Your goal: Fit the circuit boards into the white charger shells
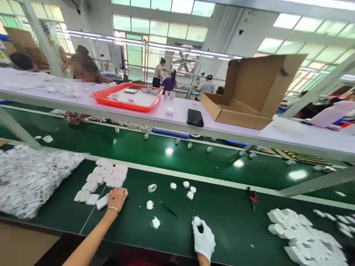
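Observation:
My left hand (117, 200), bare with a bracelet at the wrist, curls its fingers over a white plastic case (125, 192), mostly hidden under the fingertips. Beside it lies a cluster of similar rounded white cases (104, 177). My right hand (203, 238) wears a white glove; thumb and forefinger meet in a ring, and what sits between their tips is too small to make out. Between the hands are a small open case with parts inside (152, 188), several small white parts with dark edges (155, 222) and thin dark tweezers (169, 209).
White pieces are heaped at left (33, 177); white cases (305, 232) spread at right. Red-handled pliers (253, 198) lie near the green conveyor belt (133, 147). The shelf above holds a red tray (126, 105), a phone (195, 117) and a cardboard box (249, 92). People work beyond.

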A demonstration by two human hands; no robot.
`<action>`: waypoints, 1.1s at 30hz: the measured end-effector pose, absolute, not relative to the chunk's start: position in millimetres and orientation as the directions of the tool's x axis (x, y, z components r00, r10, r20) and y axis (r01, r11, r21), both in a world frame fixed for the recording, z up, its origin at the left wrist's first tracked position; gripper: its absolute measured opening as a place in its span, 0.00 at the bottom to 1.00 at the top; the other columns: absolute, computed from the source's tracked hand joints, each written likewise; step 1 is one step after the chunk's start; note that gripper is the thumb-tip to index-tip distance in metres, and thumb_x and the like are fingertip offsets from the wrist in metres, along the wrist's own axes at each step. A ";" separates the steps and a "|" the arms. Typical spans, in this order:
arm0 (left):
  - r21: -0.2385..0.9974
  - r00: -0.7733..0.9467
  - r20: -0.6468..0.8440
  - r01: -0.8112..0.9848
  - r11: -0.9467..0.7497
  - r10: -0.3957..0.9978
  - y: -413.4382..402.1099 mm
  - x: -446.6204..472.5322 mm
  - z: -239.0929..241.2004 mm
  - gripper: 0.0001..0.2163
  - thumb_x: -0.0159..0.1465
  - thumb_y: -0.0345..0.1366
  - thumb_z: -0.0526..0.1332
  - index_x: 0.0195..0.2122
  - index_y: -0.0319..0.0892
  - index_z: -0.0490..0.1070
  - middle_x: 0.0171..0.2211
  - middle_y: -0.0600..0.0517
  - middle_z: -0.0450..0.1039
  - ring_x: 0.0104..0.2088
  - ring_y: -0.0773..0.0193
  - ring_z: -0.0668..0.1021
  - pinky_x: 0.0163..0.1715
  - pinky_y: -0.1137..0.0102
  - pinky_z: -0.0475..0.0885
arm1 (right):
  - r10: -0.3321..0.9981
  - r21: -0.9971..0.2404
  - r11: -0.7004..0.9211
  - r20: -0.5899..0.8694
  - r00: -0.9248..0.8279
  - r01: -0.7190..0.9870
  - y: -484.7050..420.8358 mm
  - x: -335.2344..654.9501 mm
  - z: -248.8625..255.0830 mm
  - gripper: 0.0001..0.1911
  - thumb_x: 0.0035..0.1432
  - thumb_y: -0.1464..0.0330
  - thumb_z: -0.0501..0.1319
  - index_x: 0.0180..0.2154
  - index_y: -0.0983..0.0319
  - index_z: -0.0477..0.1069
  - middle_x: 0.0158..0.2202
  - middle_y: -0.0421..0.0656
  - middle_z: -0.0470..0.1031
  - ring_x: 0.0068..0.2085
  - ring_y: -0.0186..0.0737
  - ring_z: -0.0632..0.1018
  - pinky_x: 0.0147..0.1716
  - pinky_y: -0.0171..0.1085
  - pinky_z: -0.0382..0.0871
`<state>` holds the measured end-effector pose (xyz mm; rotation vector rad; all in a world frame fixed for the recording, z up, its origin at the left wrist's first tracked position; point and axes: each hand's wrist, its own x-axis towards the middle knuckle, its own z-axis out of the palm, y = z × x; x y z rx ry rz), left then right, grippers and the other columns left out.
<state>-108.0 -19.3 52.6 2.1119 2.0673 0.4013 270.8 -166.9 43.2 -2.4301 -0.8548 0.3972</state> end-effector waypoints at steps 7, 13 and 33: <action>0.533 -0.192 0.105 0.839 0.108 0.976 -55.1 -71.6 40.6 0.07 0.57 0.36 0.56 0.23 0.43 0.67 0.44 0.46 0.70 0.45 0.53 0.71 0.47 0.63 0.64 | 0.706 -0.566 -0.589 -0.015 0.708 0.576 -169.1 297.7 31.4 0.20 0.46 0.54 0.60 0.38 0.59 0.74 0.39 0.50 0.78 0.42 0.54 0.77 0.40 0.42 0.70; 0.662 -0.229 0.058 0.738 0.134 0.972 -66.7 -48.5 32.7 0.06 0.55 0.37 0.57 0.33 0.44 0.69 0.48 0.47 0.71 0.47 0.52 0.73 0.46 0.63 0.68 | 0.735 -0.634 -0.545 -0.045 0.677 0.549 -156.6 305.4 28.8 0.23 0.43 0.55 0.62 0.39 0.62 0.74 0.42 0.53 0.77 0.45 0.56 0.75 0.46 0.45 0.68; 0.674 0.235 0.672 0.198 -0.711 0.703 -11.8 17.4 35.3 0.21 0.50 0.27 0.65 0.46 0.44 0.72 0.40 0.48 0.70 0.41 0.59 0.74 0.41 0.63 0.71 | 0.562 -0.482 0.680 0.826 0.028 0.553 -61.8 188.8 49.8 0.15 0.47 0.71 0.67 0.39 0.58 0.73 0.37 0.44 0.78 0.37 0.41 0.79 0.42 0.42 0.74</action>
